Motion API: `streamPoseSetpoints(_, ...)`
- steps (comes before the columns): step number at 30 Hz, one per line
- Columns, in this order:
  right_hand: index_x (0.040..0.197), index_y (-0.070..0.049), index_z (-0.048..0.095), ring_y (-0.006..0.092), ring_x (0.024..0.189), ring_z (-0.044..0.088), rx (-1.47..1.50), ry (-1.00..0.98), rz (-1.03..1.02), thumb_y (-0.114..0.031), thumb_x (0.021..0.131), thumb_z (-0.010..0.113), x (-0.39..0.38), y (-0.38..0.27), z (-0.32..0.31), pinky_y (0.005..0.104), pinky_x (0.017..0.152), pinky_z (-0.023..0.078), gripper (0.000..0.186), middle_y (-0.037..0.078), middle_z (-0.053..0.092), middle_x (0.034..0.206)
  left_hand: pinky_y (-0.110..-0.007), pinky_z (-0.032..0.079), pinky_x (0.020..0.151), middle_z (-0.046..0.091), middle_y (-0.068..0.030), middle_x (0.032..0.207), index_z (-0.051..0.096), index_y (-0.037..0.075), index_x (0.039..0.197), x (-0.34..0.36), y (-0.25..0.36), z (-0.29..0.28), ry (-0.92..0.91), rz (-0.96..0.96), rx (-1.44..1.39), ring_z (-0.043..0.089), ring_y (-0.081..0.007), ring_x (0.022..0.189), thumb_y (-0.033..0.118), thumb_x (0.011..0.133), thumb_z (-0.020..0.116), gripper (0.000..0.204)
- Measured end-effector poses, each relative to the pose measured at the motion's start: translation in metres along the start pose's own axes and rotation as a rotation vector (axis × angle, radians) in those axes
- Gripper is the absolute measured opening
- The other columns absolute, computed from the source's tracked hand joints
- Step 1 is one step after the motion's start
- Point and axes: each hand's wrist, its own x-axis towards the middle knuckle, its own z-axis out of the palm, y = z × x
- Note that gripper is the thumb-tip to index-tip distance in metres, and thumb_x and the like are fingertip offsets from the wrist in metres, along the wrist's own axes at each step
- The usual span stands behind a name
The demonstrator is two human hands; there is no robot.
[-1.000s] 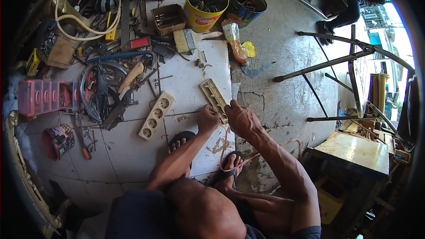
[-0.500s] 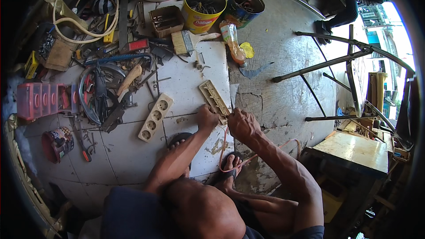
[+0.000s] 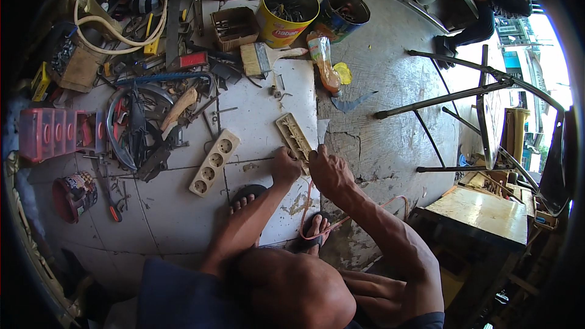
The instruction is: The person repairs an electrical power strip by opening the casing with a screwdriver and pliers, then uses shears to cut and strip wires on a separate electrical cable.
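Note:
An opened cream power strip housing (image 3: 289, 127), long and narrow, lies tilted on the white tiles with its inside facing up. My left hand (image 3: 286, 166) is closed around its near end. At the same end, my right hand (image 3: 332, 173) is closed with thumb and fingers pinched against the housing's right edge; what it pinches is hidden. A thin copper-coloured cord (image 3: 373, 208) loops from below the housing across to the right past my foot. Left of my hands lies the matching cream socket cover (image 3: 214, 162) with several round sockets, face up.
Loose tools, a hacksaw (image 3: 161, 77) and metal parts crowd the left. A paintbrush (image 3: 256, 59), a yellow tin (image 3: 287, 15), a dark tin (image 3: 342, 17) and a bottle (image 3: 324, 64) stand or lie ahead. Right are a metal-legged frame (image 3: 445, 97) and a bench (image 3: 487, 210). Another person's foot (image 3: 445, 49) shows far right.
My right hand has shifted slightly up along the housing. A thin dark piece that stuck up from its fingers no longer shows. My left hand keeps its hold; the view has shifted a little.

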Motion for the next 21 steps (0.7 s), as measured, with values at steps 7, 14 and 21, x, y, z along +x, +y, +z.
streamPoseSetpoints(7, 0.091, 0.0, 0.071, 0.0454, 0.084, 0.071, 0.018, -0.138, 0.092, -0.013, 0.093, 0.055, 0.005, 0.007, -0.004, 0.0515, 0.074, 0.059, 0.021, 0.026, 0.068, 0.098, -0.039, 0.054, 0.058, 0.063, -0.0123, 0.067, 0.056, 0.001, 0.08, -0.007, 0.011, 0.004, 0.181, 0.185, 0.08, 0.067, -0.0259, 0.058, 0.009, 0.073, 0.074, 0.021)
streamPoseSetpoints(14, 0.103, -0.002, 0.058, 0.0454, 0.084, 0.071, -0.043, -0.124, 0.016, -0.016, 0.094, 0.055, 0.002, 0.007, 0.0, 0.054, 0.073, 0.058, 0.017, 0.026, 0.068, 0.098, -0.044, 0.053, 0.068, 0.065, -0.0144, 0.072, 0.057, 0.002, 0.082, -0.013, 0.016, -0.008, 0.144, 0.137, 0.13, 0.068, -0.0325, 0.07, 0.013, 0.071, 0.074, 0.022)
streamPoseSetpoints(21, 0.107, -0.003, 0.059, 0.0455, 0.09, 0.07, -0.096, -0.306, 0.022, -0.016, 0.094, 0.055, 0.013, 0.006, 0.001, 0.054, 0.076, 0.058, 0.019, 0.025, 0.07, 0.094, -0.045, 0.053, 0.069, 0.064, -0.0154, 0.073, 0.057, 0.003, 0.086, -0.013, 0.019, -0.012, 0.135, 0.105, 0.103, 0.068, -0.0369, 0.073, 0.015, 0.074, 0.072, 0.023)
